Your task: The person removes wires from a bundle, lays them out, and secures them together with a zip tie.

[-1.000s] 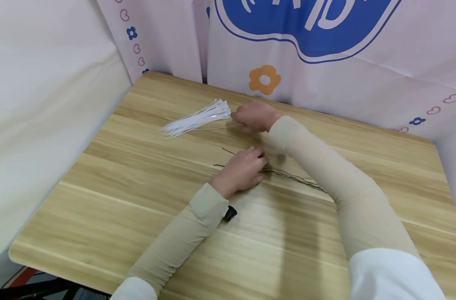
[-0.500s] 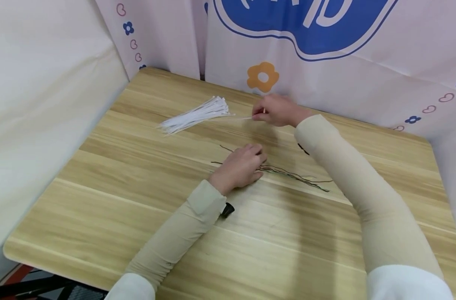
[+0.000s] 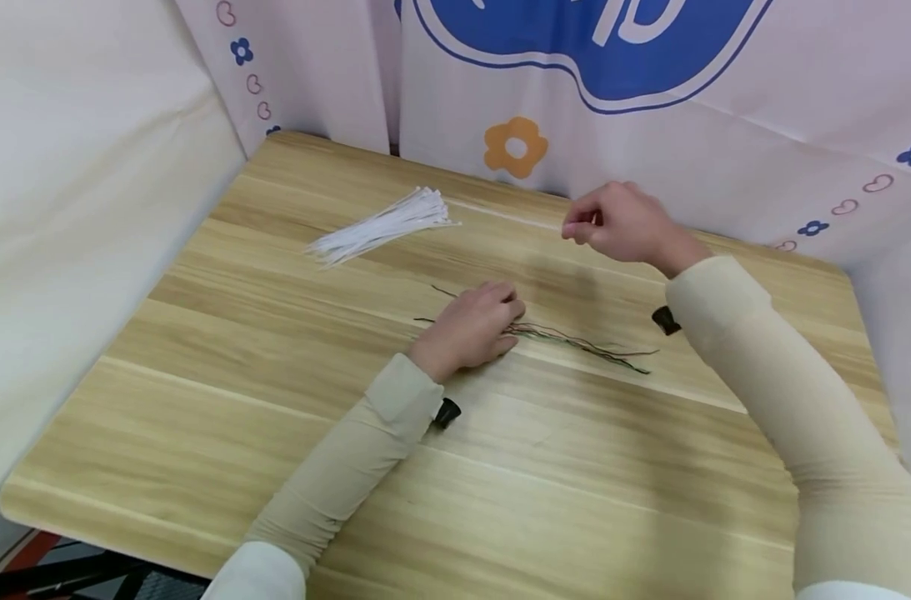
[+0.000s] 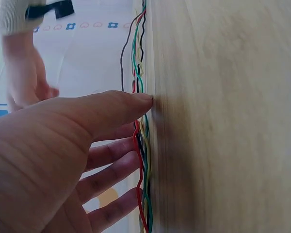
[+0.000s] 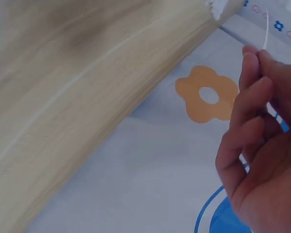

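Note:
My right hand (image 3: 623, 225) is raised over the back of the table and pinches one white cable tie (image 3: 508, 215) between thumb and forefinger. In the right wrist view the cable tie (image 5: 266, 31) sticks up from the fingertips as a thin strip. My left hand (image 3: 470, 325) lies over a bundle of thin wires (image 3: 575, 342) in mid-table. The left wrist view has the thumb on one side of the red, green, yellow and black wires (image 4: 144, 184) and the fingers on the other. A fanned pile of white cable ties (image 3: 387, 227) lies behind the left hand.
The wood-grain table (image 3: 500, 500) ends at the back against a printed cloth (image 3: 725, 158) with an orange flower. On the left hangs a plain pale cloth (image 3: 87, 167). A small black device (image 3: 446, 413) sits at the left cuff, another (image 3: 665, 320) at the right cuff.
My right hand has drawn a cable tie away from the pile, moving to the right. The left hand stays on the wires, and the whole view has shifted slightly.

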